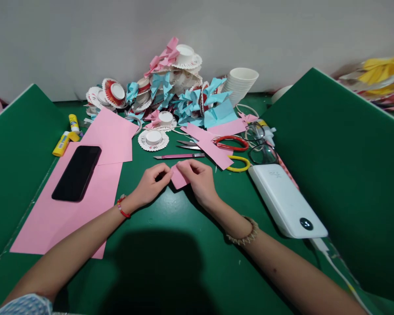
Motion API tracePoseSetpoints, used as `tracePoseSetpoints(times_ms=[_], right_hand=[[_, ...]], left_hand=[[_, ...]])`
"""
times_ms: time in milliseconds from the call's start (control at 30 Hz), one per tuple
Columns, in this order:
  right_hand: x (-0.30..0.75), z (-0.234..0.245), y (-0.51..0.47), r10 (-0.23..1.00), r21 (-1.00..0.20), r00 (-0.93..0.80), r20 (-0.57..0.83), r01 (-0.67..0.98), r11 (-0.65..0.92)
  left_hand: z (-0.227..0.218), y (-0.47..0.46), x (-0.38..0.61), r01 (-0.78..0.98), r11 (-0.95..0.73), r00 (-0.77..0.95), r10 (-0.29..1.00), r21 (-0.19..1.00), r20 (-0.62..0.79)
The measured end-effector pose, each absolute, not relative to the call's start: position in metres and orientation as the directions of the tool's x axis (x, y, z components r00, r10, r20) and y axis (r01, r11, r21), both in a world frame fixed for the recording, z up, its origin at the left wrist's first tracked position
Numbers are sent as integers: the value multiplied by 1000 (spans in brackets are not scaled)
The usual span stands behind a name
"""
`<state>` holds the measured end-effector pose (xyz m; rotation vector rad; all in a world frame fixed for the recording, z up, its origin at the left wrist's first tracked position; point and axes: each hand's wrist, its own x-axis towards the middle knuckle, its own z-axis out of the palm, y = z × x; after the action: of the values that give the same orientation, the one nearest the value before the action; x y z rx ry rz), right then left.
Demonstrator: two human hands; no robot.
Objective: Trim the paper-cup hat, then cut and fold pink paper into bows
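A small piece of pink paper (180, 177) is held between my two hands, low over the green table. My left hand (151, 183) pinches its left edge between thumb and forefinger. With thumb and curled fingers, my right hand (202, 181) grips its upper right side. Whether the paper is folded in layers I cannot make out. Just beyond my hands lies a pink craft knife (180, 156). Scissors with red and yellow handles (238, 143) lie behind my right hand, partly under strips of pink paper (213, 148).
Large pink sheets (114, 135) and a black phone (77, 173) lie left, near glue sticks (61, 143). A white power bank (287, 201) with a cable and eyeglasses (264, 153) are right. Behind stand paper cups (241, 85) and piled paper crafts (187, 103). Green panels (341, 166) flank the table.
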<state>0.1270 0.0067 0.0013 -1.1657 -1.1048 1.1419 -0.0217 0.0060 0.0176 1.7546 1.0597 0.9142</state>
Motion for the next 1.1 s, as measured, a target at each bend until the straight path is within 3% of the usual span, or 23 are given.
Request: tracePoseSetpoints(times_ms=[233,400,600,867,1100], right_hand=[[126,3,6,1000,-991,-10,24,-131,22],[126,2,7,995,-992,85,51,-112,60],[125,1,6,998,-987,26,53,-152,56],[123,4,3,987,-988,-72,143,-62,139],[124,3,6,997,-993,-8,78,-90,76]], left_hand=[[12,9,-26,207,-234,221,957,950,187],[10,7,-22,162,-205,192,966,965,173],[11,10,-25,246,-270,72,963,931,261],[11,11,-28,216,-217,212,962,952,172],[11,13,-27,199,-273,253,942,941,220]])
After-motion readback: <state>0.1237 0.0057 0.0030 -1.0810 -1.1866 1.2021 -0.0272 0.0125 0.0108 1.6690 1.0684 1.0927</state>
